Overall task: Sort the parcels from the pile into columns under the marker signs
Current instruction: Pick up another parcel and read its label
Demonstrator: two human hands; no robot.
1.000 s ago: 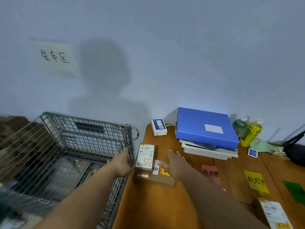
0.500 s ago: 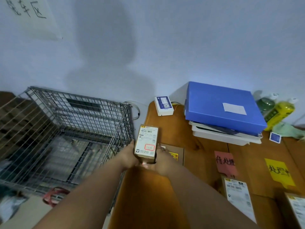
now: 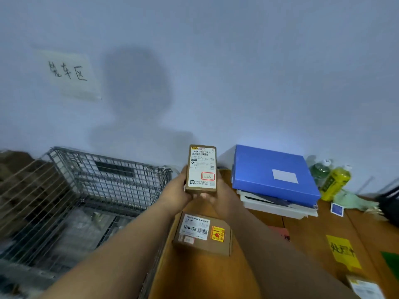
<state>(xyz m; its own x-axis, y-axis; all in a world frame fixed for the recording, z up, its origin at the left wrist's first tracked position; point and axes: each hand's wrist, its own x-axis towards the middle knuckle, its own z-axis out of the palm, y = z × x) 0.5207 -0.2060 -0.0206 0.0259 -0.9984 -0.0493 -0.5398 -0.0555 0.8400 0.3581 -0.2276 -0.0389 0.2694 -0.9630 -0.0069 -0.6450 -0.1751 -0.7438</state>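
I hold a small brown parcel with a white shipping label upright in front of me, above the wooden table's left end. My left hand grips its left side and my right hand grips its right side and bottom. Below it a flat brown parcel with a white label and an orange sticker lies on the table. A yellow marker sign and a partly hidden red sign lie on the table to the right. Another labelled parcel shows at the bottom right corner.
A wire cage cart stands left of the table, under a handwritten paper sign on the wall. A blue folder box on white trays sits at the table's back, with a green bottle and a yellow bottle beside it.
Both hands closed on the small parcel and lifted it off the flat parcel, raising it upright in front of me. The view tilted down, then back up.
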